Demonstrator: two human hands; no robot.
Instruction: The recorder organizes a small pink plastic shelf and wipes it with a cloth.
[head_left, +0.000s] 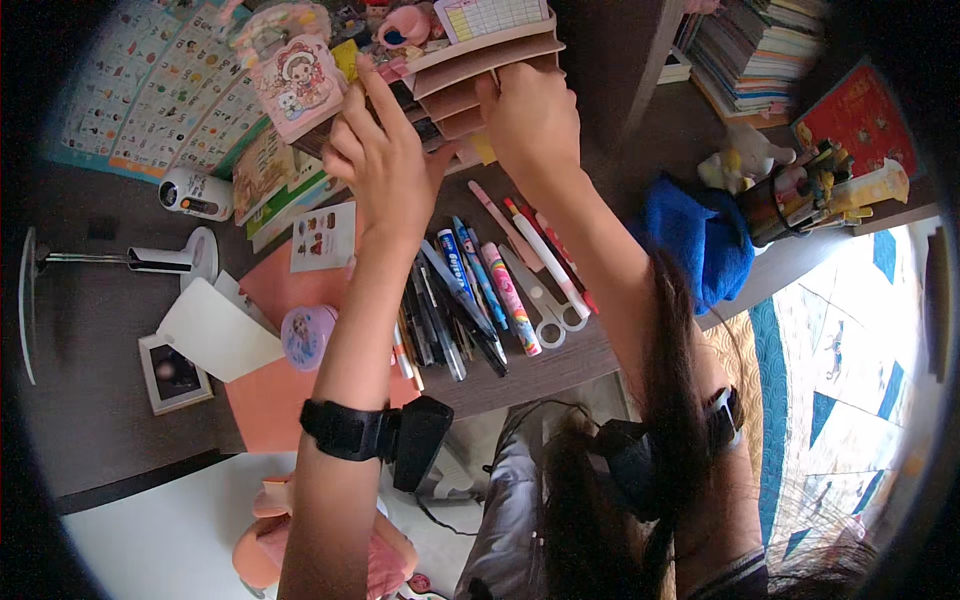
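Note:
At the back of the desk, my left hand (386, 161) is raised with its fingers apart. Its index fingertip is beside a small yellow item (346, 60) and the pink cartoon-printed box (300, 86); whether it touches them is unclear. My right hand (536, 124) reaches into the front of a tiered pinkish desk organizer (487, 51). Its fingertips are partly hidden there, so what they hold cannot be told. Below the hands lie several pens (442, 315), an erasing pen (454, 259), a rainbow-patterned tube (511, 298), white-handled scissors (541, 300) and a white marker (549, 259).
On the left are a round lilac case (308, 337), a framed photo (174, 375), a white cylindrical device (196, 193) and a lamp-like stand (161, 260). At right, a blue cloth (697, 244) lies by a full pen holder (776, 202). Hanging hair crosses my right arm.

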